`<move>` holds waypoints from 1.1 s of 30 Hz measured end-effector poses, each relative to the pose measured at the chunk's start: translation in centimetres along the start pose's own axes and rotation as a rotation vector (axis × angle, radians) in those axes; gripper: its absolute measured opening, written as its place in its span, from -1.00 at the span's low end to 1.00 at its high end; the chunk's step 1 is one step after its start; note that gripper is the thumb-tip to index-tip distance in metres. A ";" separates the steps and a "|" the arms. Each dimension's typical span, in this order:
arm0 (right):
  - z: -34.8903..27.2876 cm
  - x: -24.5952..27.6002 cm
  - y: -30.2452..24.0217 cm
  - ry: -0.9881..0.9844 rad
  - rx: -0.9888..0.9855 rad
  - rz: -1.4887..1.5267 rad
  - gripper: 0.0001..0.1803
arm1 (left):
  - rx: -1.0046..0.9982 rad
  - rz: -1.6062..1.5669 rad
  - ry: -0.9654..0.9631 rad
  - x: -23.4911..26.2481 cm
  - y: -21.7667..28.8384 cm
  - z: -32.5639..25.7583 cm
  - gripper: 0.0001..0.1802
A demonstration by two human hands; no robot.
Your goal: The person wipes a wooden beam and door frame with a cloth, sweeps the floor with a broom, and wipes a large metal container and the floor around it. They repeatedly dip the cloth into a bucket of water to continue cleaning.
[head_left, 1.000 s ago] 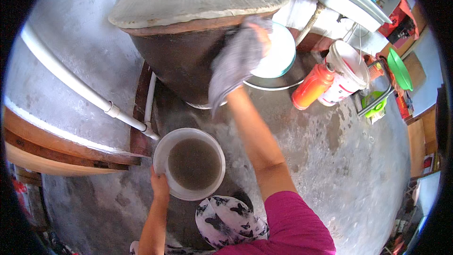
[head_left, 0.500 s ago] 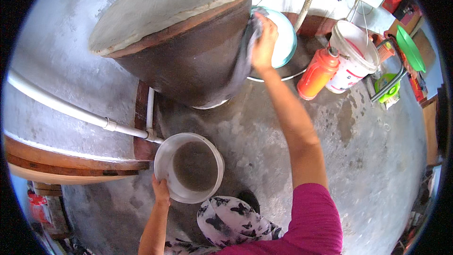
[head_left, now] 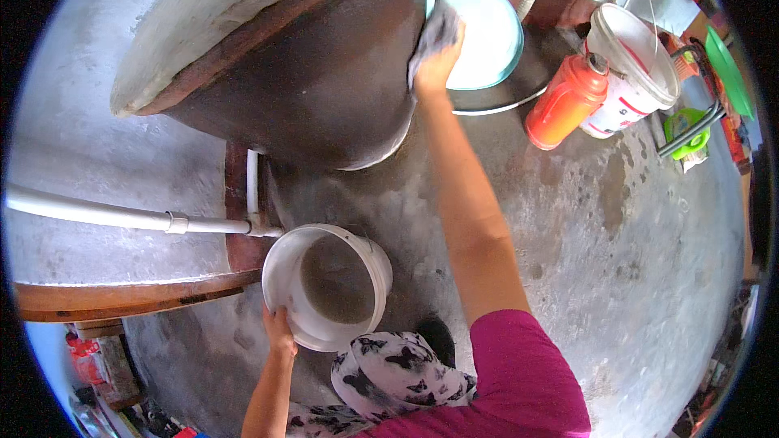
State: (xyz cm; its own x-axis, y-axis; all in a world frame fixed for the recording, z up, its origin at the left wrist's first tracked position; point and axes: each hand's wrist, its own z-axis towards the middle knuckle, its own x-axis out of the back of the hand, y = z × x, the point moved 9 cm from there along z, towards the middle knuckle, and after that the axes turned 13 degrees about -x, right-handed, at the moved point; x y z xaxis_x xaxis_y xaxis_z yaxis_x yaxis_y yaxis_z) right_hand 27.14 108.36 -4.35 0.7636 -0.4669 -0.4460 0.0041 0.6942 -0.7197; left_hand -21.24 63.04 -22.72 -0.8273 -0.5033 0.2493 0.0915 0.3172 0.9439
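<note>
My left hand (head_left: 278, 331) grips the rim of a white plastic bucket (head_left: 381, 280), tilted toward me, with murky water (head_left: 334, 280) in its bottom. Up ahead, my right hand (head_left: 438, 57) presses a wet grey cloth (head_left: 435, 32) against the right side of a big dark brown vat (head_left: 312, 73). Part of the cloth is hidden behind my fingers. A pale lid-like slab (head_left: 235, 12) with a reddish-brown rim covers the vat's top. Just beyond my right hand stands a light blue basin (head_left: 513, 40).
An orange thermos flask (head_left: 565, 104) stands beside a white bucket (head_left: 659, 85) at the right. Further right are a green basin (head_left: 726, 73) and a green plastic container (head_left: 688, 131). A white pipe (head_left: 97, 211) runs along the left wall above a wooden edge (head_left: 122, 300). Wet patches mark the concrete floor (head_left: 568, 276).
My right hand has moved with the cloth, which now looks bunched rather than hanging along the vat. The view has shifted slightly. My left hand still holds the bucket.
</note>
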 end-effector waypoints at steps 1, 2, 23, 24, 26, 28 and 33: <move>-2.3 1.6 2.3 0.067 -0.057 -0.064 -0.56 | 0.003 0.010 0.007 0.0 -0.2 0.3 -0.34; -6.8 2.6 3.1 0.152 -0.143 -0.139 -0.59 | 0.011 0.029 0.033 0.9 -0.4 0.0 -0.34; 10.5 -5.8 4.2 -0.292 -0.435 0.498 -0.56 | 0.071 -0.007 0.131 1.7 -0.8 -1.2 -0.29; 7.6 -5.4 9.9 -0.323 -0.749 0.744 -0.58 | 0.081 0.000 0.158 1.9 -1.2 -1.4 -0.29; 3.4 -1.5 13.6 -0.134 -0.459 0.588 -0.57 | 0.116 0.025 0.146 1.2 -0.9 -1.5 -0.28; -1.6 3.9 15.8 -0.054 -0.142 -0.010 -0.57 | 0.127 0.026 0.113 -0.2 -0.1 -1.0 -0.28; -26.6 7.5 20.6 0.167 -1.181 0.445 -0.52 | 0.053 0.025 0.066 1.9 -1.3 -0.2 -0.29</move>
State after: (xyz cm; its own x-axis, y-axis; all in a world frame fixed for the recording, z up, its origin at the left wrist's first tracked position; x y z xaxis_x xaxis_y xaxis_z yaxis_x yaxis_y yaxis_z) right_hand 15.78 104.56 -36.65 0.4605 -0.4425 -0.7695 -0.8714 -0.0600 -0.4870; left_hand -22.85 61.51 -23.39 -0.7870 -0.5459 0.2876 0.0805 0.3713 0.9250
